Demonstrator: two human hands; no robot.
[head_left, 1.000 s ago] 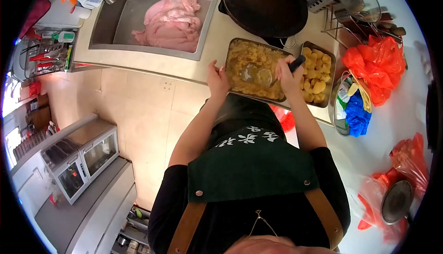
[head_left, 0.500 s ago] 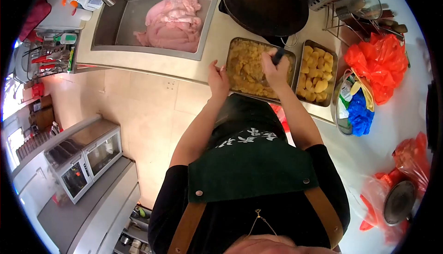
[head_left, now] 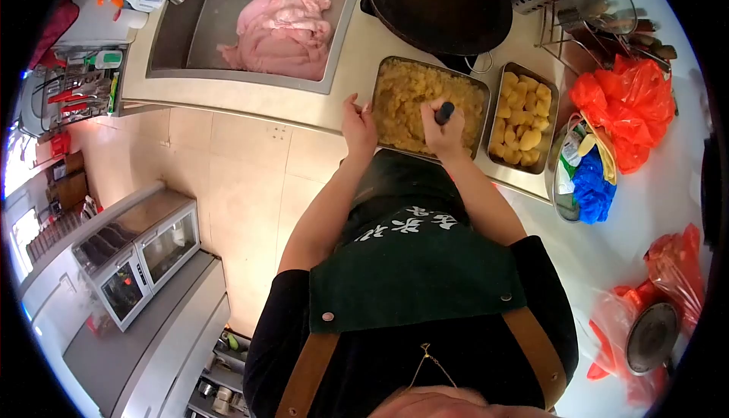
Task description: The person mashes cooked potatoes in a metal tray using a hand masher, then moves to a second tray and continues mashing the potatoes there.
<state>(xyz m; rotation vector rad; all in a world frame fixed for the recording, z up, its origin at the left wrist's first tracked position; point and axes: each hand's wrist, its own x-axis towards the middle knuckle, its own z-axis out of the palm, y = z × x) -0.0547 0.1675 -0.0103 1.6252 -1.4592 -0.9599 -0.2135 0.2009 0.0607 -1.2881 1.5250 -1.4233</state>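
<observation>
While white characters [head_left: 411,225] are running across your green apron [head_left: 418,281], illegible from this angle, your right grip [head_left: 443,131] is clasping a black handle [head_left: 445,112] above yellow mash [head_left: 410,91], which is filling a metal tray [head_left: 481,118] on the table [head_left: 243,96]. Your left grip [head_left: 359,129] is curving loosely beside its rim, holding nothing. Yellow chunks [head_left: 519,116] are crowding the smaller tray [head_left: 545,145]; pink meat [head_left: 285,31] is lying in the sink [head_left: 205,42].

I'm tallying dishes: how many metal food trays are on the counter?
2: the wider tray of mash under the right hand, and the narrower tray of chunks to its right. Others may be hidden.
</observation>
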